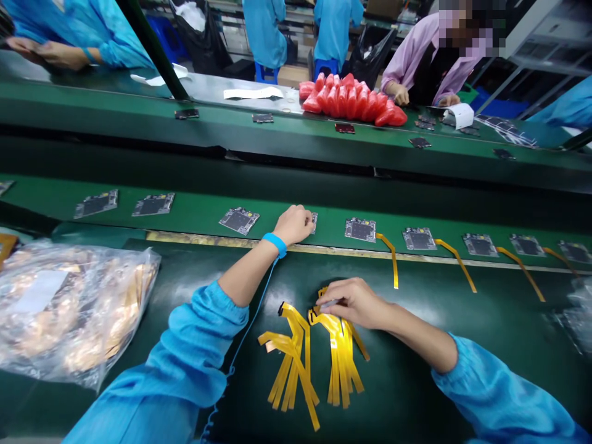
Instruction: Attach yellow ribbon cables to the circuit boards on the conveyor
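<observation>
My left hand (293,224), with a blue wrist strap (275,244) and coiled cord, is closed on a small circuit board (315,223) on the green belt; most of the board is hidden by my fingers. Nearer to me, my right hand (356,302) pinches at the top of a fanned bunch of yellow flat flex cables (341,364). A small pale, shiny thing shows between its fingertips, too little to name. Left of that bunch lies a second bunch of flex cables (289,370), some crossing each other.
Boards such as this circuit board (239,220) line the belt; several on the right have a flex cable (394,259) attached. A clear plastic bag (74,308) lies at left. Red wrapped bundles (351,98) sit on the far bench, where co-workers in blue and pink work.
</observation>
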Motion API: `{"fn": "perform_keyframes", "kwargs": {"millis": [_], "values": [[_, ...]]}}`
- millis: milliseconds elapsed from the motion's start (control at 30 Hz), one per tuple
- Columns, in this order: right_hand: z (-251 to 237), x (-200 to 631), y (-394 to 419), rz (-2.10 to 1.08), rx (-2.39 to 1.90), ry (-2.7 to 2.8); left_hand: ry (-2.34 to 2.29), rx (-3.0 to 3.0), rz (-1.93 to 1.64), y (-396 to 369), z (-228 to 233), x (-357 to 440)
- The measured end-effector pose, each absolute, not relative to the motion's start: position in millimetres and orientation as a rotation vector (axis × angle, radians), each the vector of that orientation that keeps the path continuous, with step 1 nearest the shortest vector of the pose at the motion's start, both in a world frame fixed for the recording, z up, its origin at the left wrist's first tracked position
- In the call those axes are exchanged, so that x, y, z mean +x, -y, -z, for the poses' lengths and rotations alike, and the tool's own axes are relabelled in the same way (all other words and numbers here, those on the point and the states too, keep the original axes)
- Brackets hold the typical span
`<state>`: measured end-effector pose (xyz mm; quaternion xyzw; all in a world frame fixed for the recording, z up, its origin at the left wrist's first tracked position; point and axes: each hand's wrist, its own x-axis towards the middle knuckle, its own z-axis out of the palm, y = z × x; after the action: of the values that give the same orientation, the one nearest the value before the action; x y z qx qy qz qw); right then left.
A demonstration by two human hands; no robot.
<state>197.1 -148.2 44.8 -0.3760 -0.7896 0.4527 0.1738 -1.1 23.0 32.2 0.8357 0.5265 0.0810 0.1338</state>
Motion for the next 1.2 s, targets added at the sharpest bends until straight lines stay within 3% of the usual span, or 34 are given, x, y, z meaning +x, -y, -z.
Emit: {"fn": "perform_keyframes", "kwargs": {"millis": [167,500,1200], "values": [[-40,196,118,-1.37,-1.27,1.964,-1.368,2.562,-0.318,-15,-27,-17],[-12,200,14,-0.762,-1.831,1.686,-1.226,2.714,-0.18,-4,-18,-18],[-18,209,10,-0.677,-2.182,1.675,-1.164,2.754,-0.161,2,-17,3]]}}
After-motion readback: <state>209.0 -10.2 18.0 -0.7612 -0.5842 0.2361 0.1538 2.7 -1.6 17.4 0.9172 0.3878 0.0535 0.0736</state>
